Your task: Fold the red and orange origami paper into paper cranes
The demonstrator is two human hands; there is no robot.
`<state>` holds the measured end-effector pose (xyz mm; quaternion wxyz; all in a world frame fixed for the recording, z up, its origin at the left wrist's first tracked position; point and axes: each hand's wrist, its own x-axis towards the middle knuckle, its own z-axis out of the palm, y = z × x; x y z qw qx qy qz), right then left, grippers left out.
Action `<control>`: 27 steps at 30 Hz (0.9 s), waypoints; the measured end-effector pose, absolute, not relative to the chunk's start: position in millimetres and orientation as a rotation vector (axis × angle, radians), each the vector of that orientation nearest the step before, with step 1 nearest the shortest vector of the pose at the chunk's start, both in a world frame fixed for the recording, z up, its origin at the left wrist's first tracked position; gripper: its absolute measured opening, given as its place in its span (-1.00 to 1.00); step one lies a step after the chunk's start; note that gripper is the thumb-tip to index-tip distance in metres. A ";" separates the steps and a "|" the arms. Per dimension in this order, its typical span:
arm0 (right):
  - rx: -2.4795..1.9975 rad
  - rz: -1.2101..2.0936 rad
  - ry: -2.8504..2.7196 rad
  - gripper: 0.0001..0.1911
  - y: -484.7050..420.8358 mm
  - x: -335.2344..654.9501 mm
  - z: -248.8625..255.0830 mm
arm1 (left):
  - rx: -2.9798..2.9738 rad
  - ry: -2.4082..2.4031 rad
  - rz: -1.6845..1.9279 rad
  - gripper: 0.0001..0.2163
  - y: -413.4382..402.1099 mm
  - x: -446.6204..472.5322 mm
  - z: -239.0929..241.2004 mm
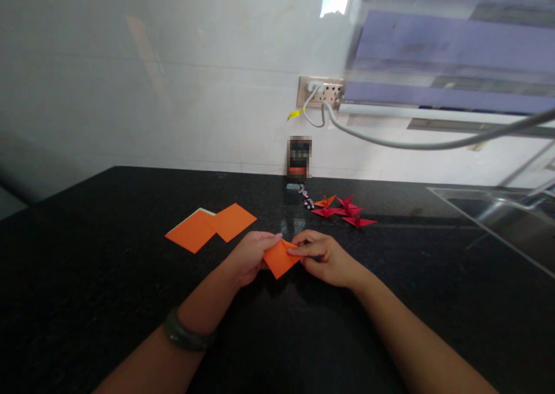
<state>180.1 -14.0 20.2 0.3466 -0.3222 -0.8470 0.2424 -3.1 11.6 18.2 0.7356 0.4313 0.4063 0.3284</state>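
Between my two hands is a folded piece of orange origami paper (pixel 277 263), diamond-shaped with one corner toward me. My left hand (pixel 250 256) grips its left side, thumb on top near the upper corner and fingers partly hidden beneath. On the other side, my right hand (pixel 326 259) pinches the right edge, with fingertips lying on the paper's face. Loose orange paper squares (pixel 193 232) lie to the left, partly overlapping, with a pale edge showing at the back. Folded paper cranes (pixel 359 222), several red and one orange, sit beyond my right hand.
A blurred dark upright object (pixel 299 157) leans by the wall, with a beaded strap (pixel 307 199) beside it. Above is a wall socket (pixel 321 92) with a plug and a grey cable (pixel 390 144) running right. A metal sink edge (pixel 489 229) borders the black countertop (pixel 108 255) at right.
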 end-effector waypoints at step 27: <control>-1.307 1.195 -1.759 -0.68 -9.3 173.0 12.0 | 1.243 1.081 0.836 -0.80 9.0 -0.2 19.6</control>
